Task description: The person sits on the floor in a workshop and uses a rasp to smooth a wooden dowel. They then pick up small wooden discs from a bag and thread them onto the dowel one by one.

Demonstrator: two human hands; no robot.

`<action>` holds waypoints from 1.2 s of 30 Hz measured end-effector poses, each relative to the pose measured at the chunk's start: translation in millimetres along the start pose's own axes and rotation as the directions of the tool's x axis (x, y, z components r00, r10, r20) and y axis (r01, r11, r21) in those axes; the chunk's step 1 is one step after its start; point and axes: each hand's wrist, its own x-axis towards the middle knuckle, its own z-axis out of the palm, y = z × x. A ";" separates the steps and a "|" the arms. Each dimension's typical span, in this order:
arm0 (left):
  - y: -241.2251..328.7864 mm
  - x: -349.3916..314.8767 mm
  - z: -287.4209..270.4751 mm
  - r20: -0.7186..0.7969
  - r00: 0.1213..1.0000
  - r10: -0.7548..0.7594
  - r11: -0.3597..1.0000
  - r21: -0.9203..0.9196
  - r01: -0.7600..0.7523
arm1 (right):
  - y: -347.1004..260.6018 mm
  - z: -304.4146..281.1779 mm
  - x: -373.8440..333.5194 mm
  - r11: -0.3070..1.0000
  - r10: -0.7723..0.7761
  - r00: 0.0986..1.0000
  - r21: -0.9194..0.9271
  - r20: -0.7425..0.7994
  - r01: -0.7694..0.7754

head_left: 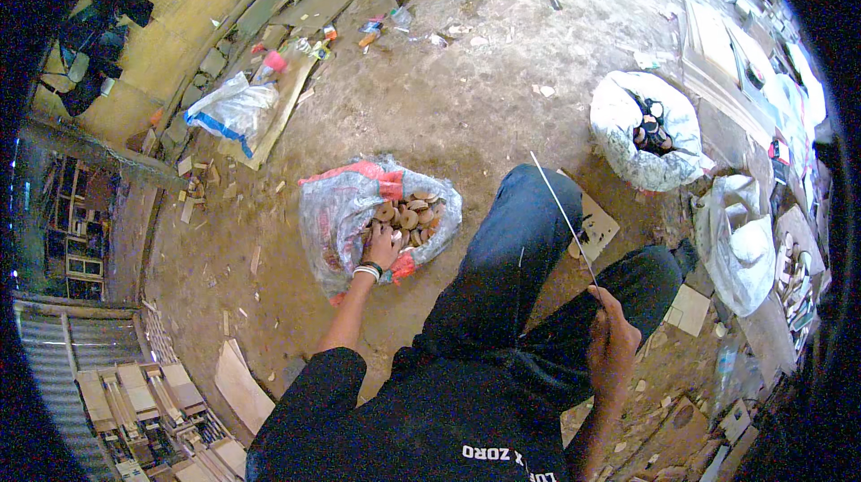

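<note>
Gripped low, apparently for reach, a thin rod [562,213] juts from the right hand [613,331]; the left hand [383,249], hold unclear, touches brown discs [409,219] inside the near edge of a plastic sack [325,222].

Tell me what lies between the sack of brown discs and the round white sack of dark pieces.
In the head view, the left knee and the upper end of a thin rod come between them, with brown ground around.

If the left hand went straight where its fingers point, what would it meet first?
Most likely the brown discs in the open sack ahead of the left hand; depth is unclear, and it may already touch them.
</note>
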 end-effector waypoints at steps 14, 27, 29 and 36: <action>16.9 26.7 3.9 0.280 0.955 -0.100 0.993 0.081 0.080 | 0.8 -3.0 -4.8 1.000 -0.002 1.000 0.013 -0.018 0.002; -5.8 -6.7 45.6 0.202 0.976 -0.084 0.992 0.113 0.062 | -0.1 -4.4 -9.3 0.999 0.009 1.000 0.040 -0.008 -0.009; -3.7 -6.1 38.6 0.280 0.954 -0.104 0.994 0.058 0.091 | 0.4 -2.4 -7.6 0.999 -0.039 0.999 0.023 -0.034 0.040; 5.2 24.0 26.5 -0.113 0.994 0.000 0.999 -0.048 -0.006 | 0.1 -7.9 -12.5 0.998 0.063 0.997 -0.002 -0.035 -0.063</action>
